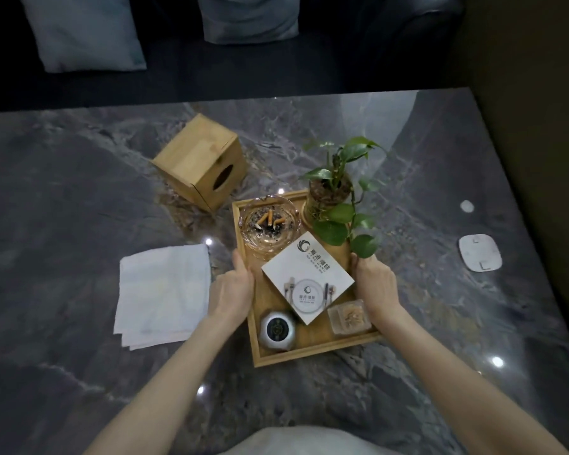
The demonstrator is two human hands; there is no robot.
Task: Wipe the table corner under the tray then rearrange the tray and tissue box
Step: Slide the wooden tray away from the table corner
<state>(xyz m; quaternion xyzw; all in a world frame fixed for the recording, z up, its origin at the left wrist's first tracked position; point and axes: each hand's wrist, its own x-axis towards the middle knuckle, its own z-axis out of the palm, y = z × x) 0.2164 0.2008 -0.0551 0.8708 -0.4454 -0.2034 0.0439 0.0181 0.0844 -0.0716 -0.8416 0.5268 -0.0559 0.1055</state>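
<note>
Grey marbled stone makes up the table (79, 198), with a dark sofa (342, 60) and two pale cushions (86, 31) beyond its far edge. Near the middle sits a wooden tray (309, 351), turned at a slight angle to the table's edges. The left hand (232, 289) grasps the tray's left rim, thumb lying along the top of the wood, and the right hand (375, 284) grasps the right rim the same way.

Inside the tray, a glass ashtray (269, 223) with cigarette butts fills the far left corner, and a potted plant (334, 195) stands in the far right corner, its leaves trailing over the right rim and touching the right hand's thumb. A white card (307, 284) lies tilted across the centre. A round silver gadget (276, 330) sits in the near left corner and a small clear box (350, 318) in the near right.

Just beyond the tray's far left corner, a wooden tissue box (199, 165) lies tipped on its side, its oval opening facing the tray. A folded white cloth (163, 293) rests flat to the left of the left hand. Well apart to the right lies a flat white pad (479, 252).
</note>
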